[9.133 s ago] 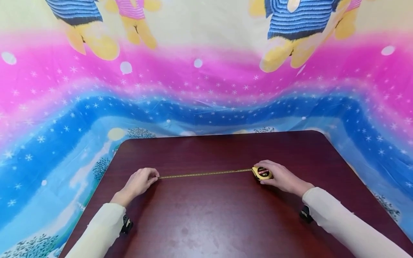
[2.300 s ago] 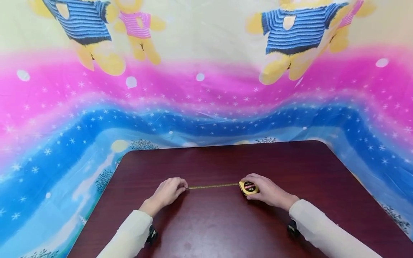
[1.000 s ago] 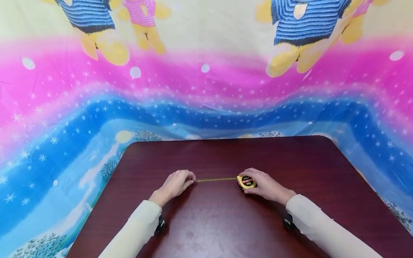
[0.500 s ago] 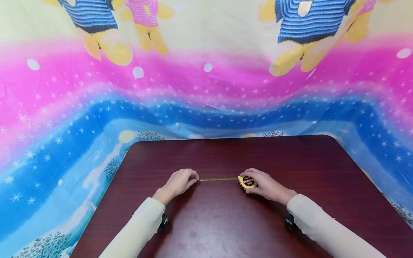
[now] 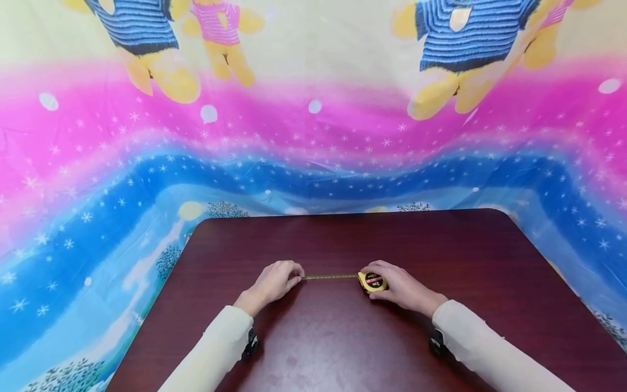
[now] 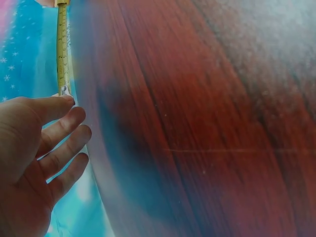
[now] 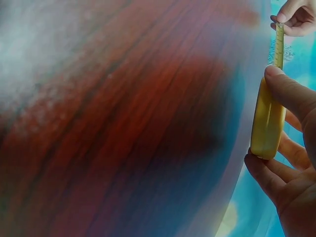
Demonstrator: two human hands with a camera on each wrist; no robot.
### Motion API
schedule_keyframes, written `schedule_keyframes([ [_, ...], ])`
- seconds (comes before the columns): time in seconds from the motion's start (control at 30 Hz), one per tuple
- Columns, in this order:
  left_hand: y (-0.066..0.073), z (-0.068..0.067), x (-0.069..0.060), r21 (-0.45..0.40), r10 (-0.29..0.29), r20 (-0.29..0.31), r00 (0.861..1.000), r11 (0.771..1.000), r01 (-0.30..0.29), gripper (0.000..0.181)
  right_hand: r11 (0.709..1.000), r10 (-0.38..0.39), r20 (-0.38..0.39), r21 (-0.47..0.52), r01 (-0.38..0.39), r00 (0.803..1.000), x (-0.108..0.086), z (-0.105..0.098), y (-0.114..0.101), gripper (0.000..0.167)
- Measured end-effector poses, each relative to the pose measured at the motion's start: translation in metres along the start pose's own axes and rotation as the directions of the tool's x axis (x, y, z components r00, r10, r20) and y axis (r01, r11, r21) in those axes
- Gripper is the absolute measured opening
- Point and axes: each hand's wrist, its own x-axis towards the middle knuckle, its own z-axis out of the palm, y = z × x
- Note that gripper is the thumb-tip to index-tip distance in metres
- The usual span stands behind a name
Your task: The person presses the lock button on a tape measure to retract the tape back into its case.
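A yellow tape measure (image 5: 373, 282) with a black "2m" label is gripped by my right hand (image 5: 404, 286), thumb on one edge and fingers round the other. Its yellow blade (image 5: 330, 277) runs out to the left in a short straight stretch above the table. At the blade's free end, my left hand (image 5: 275, 282) pinches the metal hook (image 6: 65, 90) between thumb and index finger. The other fingers of that hand are loosely bent in the left wrist view. In the right wrist view the case (image 7: 268, 121) stands edge-on, held between thumb and fingertips.
Both hands are over a dark reddish-brown table (image 5: 323, 337) with rounded far corners. Behind it hangs a cloth backdrop (image 5: 313, 147) printed with bears and snowflakes. A black wrist device (image 5: 251, 344) sits at the left sleeve.
Since the earliest frame, my hands have come closer together and the exposed blade has become much shorter. Over the last second the gap has narrowed only slightly. Both grips stay the same.
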Motion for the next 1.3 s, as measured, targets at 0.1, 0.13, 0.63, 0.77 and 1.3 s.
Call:
schedule_keyframes([
  [0.1,0.001,0.000,0.000,0.007,-0.001,-0.007,1.000,1.000,0.001,0.007,1.000,-0.001,-0.008,-0.003,0.001,1.000,0.001,0.000,-0.002,0.056],
  [0.13,0.001,0.000,0.000,0.009,-0.004,-0.007,1.000,1.000,0.004,0.007,1.000,-0.001,-0.009,-0.003,0.001,1.000,0.002,0.000,-0.002,0.056],
  [0.63,0.002,-0.001,0.004,0.011,0.011,-0.008,1.000,1.000,-0.010,0.006,1.000,-0.015,-0.003,-0.008,0.015,1.000,0.013,0.001,-0.007,0.057],
  [0.77,0.003,0.000,0.004,0.009,0.014,-0.014,1.000,1.000,-0.014,0.005,1.000,-0.012,-0.004,-0.010,0.012,1.000,0.015,0.003,-0.009,0.057],
  [1.3,0.012,0.004,0.007,0.008,0.024,0.013,1.000,1.000,-0.024,0.007,1.000,-0.003,0.003,-0.001,0.003,1.000,0.011,0.005,-0.014,0.059],
])
